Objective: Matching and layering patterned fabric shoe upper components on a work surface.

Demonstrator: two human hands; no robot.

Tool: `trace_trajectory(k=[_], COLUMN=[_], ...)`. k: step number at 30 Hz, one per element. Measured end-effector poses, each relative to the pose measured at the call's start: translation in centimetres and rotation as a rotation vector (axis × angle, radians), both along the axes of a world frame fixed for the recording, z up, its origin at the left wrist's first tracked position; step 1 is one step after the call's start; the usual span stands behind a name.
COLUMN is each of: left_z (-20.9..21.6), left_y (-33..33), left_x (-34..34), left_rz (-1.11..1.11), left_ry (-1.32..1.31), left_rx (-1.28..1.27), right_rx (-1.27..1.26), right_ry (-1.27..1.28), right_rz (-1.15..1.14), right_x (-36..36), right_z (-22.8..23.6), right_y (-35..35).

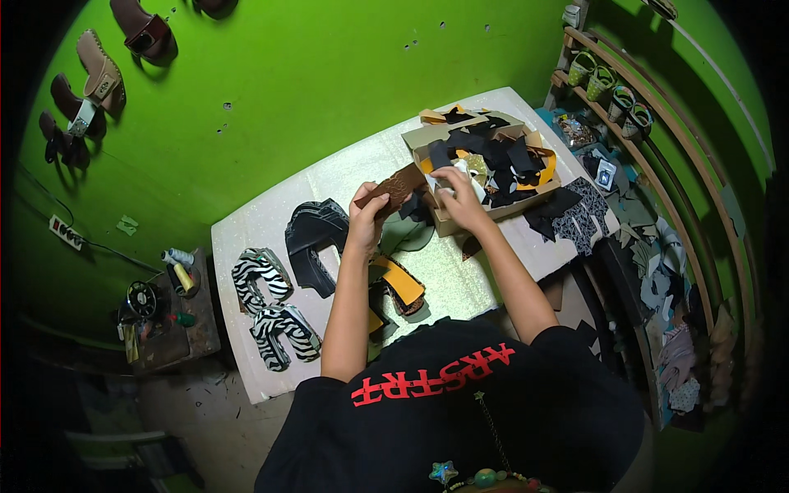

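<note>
A brown leather strip (398, 187) with an embossed-looking surface is held in my left hand (367, 212), its fingers closed round the lower end. The strip's far end reaches the left side of an open cardboard box (508, 207). Inside the box lies a heap of black, orange and white scraps (500, 158). My right hand (462, 200) is at the box's near left corner, fingers bent inward beside something white; what they pinch is too small to make out. Just below the strip, a grey-green piece (408, 234) lies on the table.
On the pale table (448, 275) lie stacked black cut pieces (316, 238), zebra-print pieces (283, 333) and an orange piece (400, 282). Patterned scraps (582, 220) hang over the right edge. A sewing machine (141, 300) stands at left; a wooden rack (633, 123) holds small shoes at right.
</note>
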State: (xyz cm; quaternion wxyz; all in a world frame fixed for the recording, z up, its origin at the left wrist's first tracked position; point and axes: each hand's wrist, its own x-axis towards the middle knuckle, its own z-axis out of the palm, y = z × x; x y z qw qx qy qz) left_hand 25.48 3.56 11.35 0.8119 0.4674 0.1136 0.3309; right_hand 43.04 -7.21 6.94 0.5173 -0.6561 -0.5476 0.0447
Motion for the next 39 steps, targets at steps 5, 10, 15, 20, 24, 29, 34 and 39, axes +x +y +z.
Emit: trace_trajectory(k=[5, 10, 15, 20, 24, 29, 34, 39], left_z=[0.8, 1.9, 1.8, 1.1, -0.8, -3.4, -3.8, -3.7], left_y=[-0.3, -1.1, -1.3, -1.8, -1.7, -1.3, -2.9, -3.9], left_x=[-1.2, -2.8, -4.5, -5.9, -7.3, -10.6, -11.5, -9.9], left_rz=[-0.099, 0.012, 0.233, 0.274, 0.285, 0.148, -0.042, -0.009], left_ry=[0.03, 0.009, 0.009, 0.038, 0.09, 0.438, 0.51, 0.609], left_rx=[0.047, 0.059, 0.014, -0.016, -0.02, 0.054, -0.051, 0.113], right_rx=[-0.104, -0.156, -0.111, -0.273, -0.236, -0.193, -0.426, -0.522], right_ry=[0.509, 0.934, 1.199, 1.03, 0.944, 0.806, 0.627, 0.521], right_rz=[0.301, 0.962, 1.08, 0.814, 0.48, 0.389, 0.456, 0.62], right_x=[-1.8, -3.0, -5.2, -6.6, -7.2, -7.3, -7.4, -7.1], right_z=[-0.7, 1.1, 1.4, 1.1, -0.7, -0.2, -0.2, 0.2], right_y=[1.3, 1.0, 0.1, 0.0, 0.4, -1.1, -1.8, -1.4])
